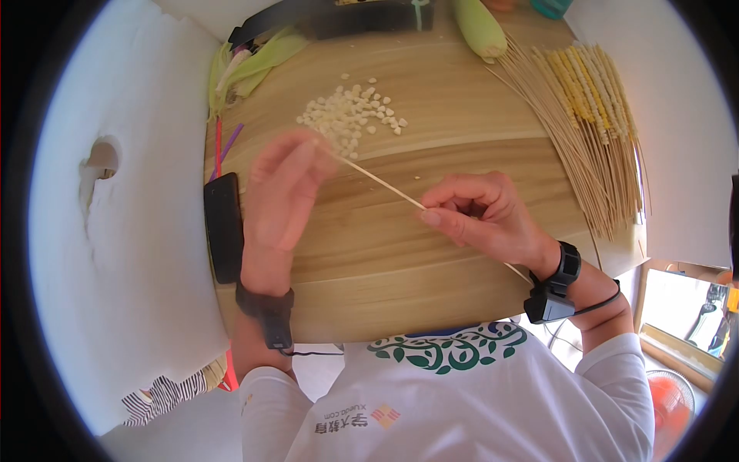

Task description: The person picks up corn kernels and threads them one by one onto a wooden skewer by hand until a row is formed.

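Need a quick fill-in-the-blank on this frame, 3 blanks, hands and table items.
1. The right hand pinches a thin wooden ____.
2. The left hand is at the skewer's far tip, beside a pile of loose white corn ____.
3. A black phone lies at the table's edge, next to the ____ hand.

Missing words: skewer; kernels; left

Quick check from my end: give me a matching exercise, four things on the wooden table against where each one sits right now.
Things:
1. thin bamboo skewer
2. pile of pale loose corn kernels
3. flat black phone
4. bundle of bare wooden skewers

Places:
A. left table edge
B. between both hands
C. right side of table, fanned out
D. table middle, beyond the left hand

Pairs: 1-B, 2-D, 3-A, 4-C
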`<state>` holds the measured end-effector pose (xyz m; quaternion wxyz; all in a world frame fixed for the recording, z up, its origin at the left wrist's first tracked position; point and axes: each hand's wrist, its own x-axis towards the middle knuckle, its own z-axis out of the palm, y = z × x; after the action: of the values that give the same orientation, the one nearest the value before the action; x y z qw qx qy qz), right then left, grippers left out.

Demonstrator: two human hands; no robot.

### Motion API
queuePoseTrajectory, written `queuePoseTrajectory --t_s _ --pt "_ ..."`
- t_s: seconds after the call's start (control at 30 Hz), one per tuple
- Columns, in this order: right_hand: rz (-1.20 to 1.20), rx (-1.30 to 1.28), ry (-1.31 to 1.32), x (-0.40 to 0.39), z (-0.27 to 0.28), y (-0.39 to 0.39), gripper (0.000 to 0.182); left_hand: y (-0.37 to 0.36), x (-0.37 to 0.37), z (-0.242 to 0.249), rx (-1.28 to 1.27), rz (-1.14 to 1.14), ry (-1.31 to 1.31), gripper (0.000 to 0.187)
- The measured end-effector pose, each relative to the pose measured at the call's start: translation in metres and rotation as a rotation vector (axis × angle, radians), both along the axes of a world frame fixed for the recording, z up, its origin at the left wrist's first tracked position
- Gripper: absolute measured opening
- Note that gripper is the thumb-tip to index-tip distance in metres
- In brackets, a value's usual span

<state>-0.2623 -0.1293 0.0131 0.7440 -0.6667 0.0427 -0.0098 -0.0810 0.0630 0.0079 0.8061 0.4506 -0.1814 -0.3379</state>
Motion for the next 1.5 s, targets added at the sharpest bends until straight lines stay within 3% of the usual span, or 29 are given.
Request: queuePoseTrajectory --t_s 0.37,0.83,1.5 --pt "-0.001 0.006 0.022 -0.0008 -0.0008 0.0005 0.011 0.0 0.0017 0.0007 -0.04 -0.033 0.118 0.016" --pt "-0.013 0.001 0.049 -0.0009 0.0028 0.0006 0.01 -0.0004 -0.0015 0.003 0.041 0.015 -0.049 0.015" --pt "-0.047 -0.112 -0.051 -0.0002 -0.0053 0.0031 0.01 -0.0019 -0.0012 -0.001 0.011 -0.041 -0.079 0.016"
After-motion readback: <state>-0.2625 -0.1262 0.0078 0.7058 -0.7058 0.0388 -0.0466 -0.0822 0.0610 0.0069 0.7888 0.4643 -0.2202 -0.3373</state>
